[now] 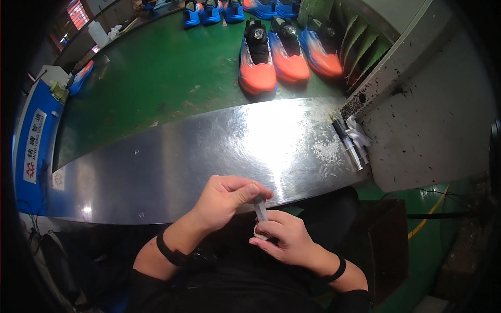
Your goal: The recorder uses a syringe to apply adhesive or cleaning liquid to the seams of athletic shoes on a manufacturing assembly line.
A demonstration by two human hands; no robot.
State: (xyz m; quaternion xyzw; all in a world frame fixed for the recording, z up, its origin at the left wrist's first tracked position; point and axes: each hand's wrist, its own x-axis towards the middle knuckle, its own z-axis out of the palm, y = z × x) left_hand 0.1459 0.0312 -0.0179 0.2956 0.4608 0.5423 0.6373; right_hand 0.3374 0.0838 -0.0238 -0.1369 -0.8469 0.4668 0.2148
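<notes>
My left hand (pixel 225 201) is closed in a pinch round the upper end of a clear plastic tube (pixel 260 211), which looks like a syringe barrel. The tube stands nearly upright, slightly tilted, at the table's front edge. Lower and to the right, my right hand (pixel 287 238) is closed, with thumb and fingers round a small white wad (pixel 260 232) at the tube's lower end. Fingers hide part of the wad, and what it is made of is too small to tell. Both wrists wear black bands.
A shiny metal plate (pixel 188 151) fronts the green tabletop (pixel 156 78). Orange, blue and black shoes (pixel 258 62) stand at the back right. A dark-ended syringe (pixel 346 143) and crumpled white tissue (pixel 357 133) lie by the grey panel (pixel 422 125). A blue machine housing (pixel 39 141) borders the left.
</notes>
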